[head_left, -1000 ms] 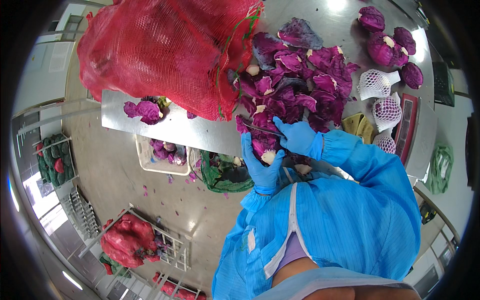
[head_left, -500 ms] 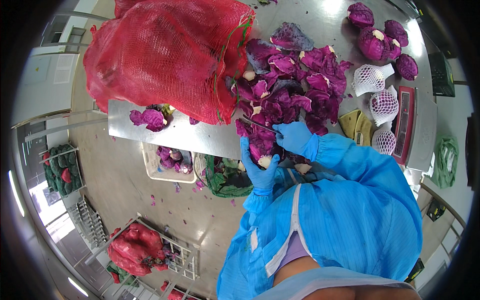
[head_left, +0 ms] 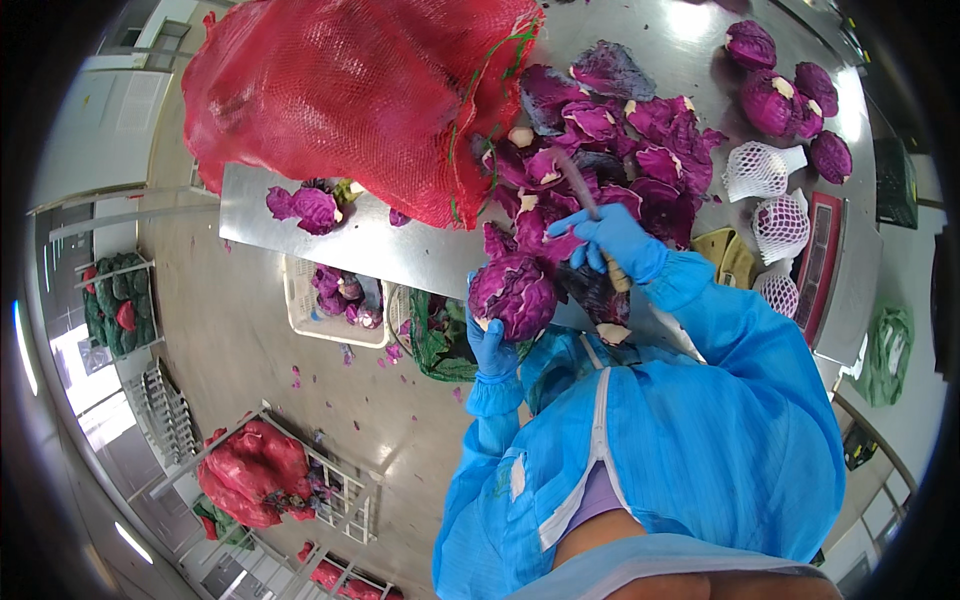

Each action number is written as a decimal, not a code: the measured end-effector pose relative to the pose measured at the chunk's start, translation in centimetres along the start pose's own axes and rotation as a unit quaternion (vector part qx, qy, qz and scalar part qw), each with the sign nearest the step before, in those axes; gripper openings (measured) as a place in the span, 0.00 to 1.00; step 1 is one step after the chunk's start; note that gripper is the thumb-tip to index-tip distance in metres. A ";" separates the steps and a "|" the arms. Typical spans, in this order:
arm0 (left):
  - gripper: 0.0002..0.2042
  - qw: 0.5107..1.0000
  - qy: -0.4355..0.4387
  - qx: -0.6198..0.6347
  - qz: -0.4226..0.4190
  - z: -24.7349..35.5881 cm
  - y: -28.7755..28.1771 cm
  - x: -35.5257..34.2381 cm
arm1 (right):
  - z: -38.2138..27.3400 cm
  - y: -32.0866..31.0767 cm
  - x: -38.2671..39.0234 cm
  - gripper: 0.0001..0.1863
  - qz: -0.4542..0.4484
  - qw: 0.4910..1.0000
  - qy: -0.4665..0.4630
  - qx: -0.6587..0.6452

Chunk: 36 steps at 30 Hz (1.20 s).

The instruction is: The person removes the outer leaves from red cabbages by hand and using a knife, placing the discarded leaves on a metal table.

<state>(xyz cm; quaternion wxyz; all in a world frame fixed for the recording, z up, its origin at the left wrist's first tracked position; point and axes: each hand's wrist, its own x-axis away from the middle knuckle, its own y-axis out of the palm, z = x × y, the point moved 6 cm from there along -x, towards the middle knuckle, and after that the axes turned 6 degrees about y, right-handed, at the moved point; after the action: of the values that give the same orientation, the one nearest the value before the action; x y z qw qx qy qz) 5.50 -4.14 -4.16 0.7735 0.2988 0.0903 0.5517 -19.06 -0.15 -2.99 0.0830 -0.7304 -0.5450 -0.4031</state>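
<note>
My left hand (head_left: 490, 345), in a blue glove, is wrapped round the lower left side of a red cabbage (head_left: 515, 297) at the table's near edge. To its right, my gloved right hand (head_left: 618, 240) grips a knife (head_left: 577, 188), its blade blurred and pointing away from me. The handle's light brown end shows below the palm. A loose purple leaf lies at the right fingers; I cannot tell whether they pinch it. Dark outer leaves with a pale stem end (head_left: 612, 333) rest beside the cabbage, against my blue smock. Beyond my hands spreads a heap of peeled purple leaves (head_left: 670, 165).
A large red mesh sack (head_left: 340, 110) covers the left of the steel table (head_left: 400, 265). Whole red cabbages (head_left: 770, 100), net-wrapped ones (head_left: 780, 225), a tan cloth (head_left: 722, 255) and a red-framed scale (head_left: 820, 245) are at right. Below stand a white basket (head_left: 305, 320) and a green mesh bag (head_left: 440, 365).
The knife has swung up and away from the cabbage with my right hand. The cabbage, now more fully exposed, has turned in my left hand. The whole view has shifted slightly.
</note>
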 end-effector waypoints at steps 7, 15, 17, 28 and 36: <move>0.45 0.997 0.041 0.040 0.049 0.3 2.7 1.1 | -2.0 -2.9 1.9 0.21 0.138 0.984 -0.047 0.105; 0.45 0.938 0.188 -0.268 0.110 2.6 5.1 0.9 | -0.1 5.7 6.7 0.49 0.075 0.916 -0.112 0.377; 0.47 0.927 0.213 -0.298 0.083 3.1 6.3 1.0 | 1.7 5.1 5.6 0.46 0.089 0.923 -0.156 0.340; 0.42 0.969 0.159 -0.148 0.121 2.3 4.9 0.6 | 3.3 5.9 6.1 0.34 -0.028 0.958 0.020 -0.285; 0.36 0.986 -0.055 0.063 0.142 -2.3 2.9 1.1 | 3.3 6.9 7.3 0.10 -0.020 0.936 0.040 -0.348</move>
<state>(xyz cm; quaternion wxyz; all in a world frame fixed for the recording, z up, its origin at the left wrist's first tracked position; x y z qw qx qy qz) 2.57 -1.69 -4.17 0.6705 0.3868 0.0390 0.6320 -10.86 4.28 1.96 -0.1631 -0.6859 -0.3811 -0.5981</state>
